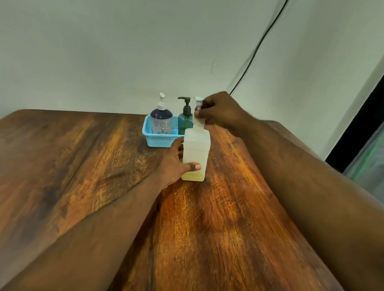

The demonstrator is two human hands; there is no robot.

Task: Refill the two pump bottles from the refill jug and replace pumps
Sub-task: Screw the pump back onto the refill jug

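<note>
A translucent white square bottle [196, 153] stands upright on the wooden table [96, 162], with a little yellowish liquid at its bottom. My left hand [174, 164] wraps around its lower body. My right hand [219, 110] pinches its white pump [198, 103] at the neck. Behind it a blue basket [158, 140] holds a dark blue flowered pump bottle [161, 120] with a white pump and a teal pump bottle [184, 120] with a dark pump. No separate refill jug is visible.
The basket sits at the table's far edge against a pale wall. A dark cable [258, 46] runs down the wall at the right. A dark frame and window [376, 132] lie beyond the table's right side.
</note>
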